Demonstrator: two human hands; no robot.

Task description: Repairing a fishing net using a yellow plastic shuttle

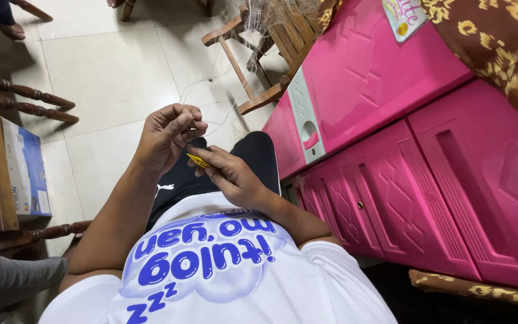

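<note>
Yellow netting needle (pixel 198 160) sits pinched in our right hand (pixel 230 174); our left hand (pixel 166 137), at 11 o'clock, pinches thin fishing line (pixel 214 123). Slack line could tangle or slip our pinch.

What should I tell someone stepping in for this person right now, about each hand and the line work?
Left hand: fingers pinched shut on thin fishing line, above the lap.
Right hand: holds a small yellow netting needle, tip pointing toward the left hand.
The line runs up across the tiled floor to a tangle of net on the wooden chair. A pink plastic cabinet stands at the right.
Done: line and needle are in hand. Left: how far the knotting has got cannot be told.
</note>
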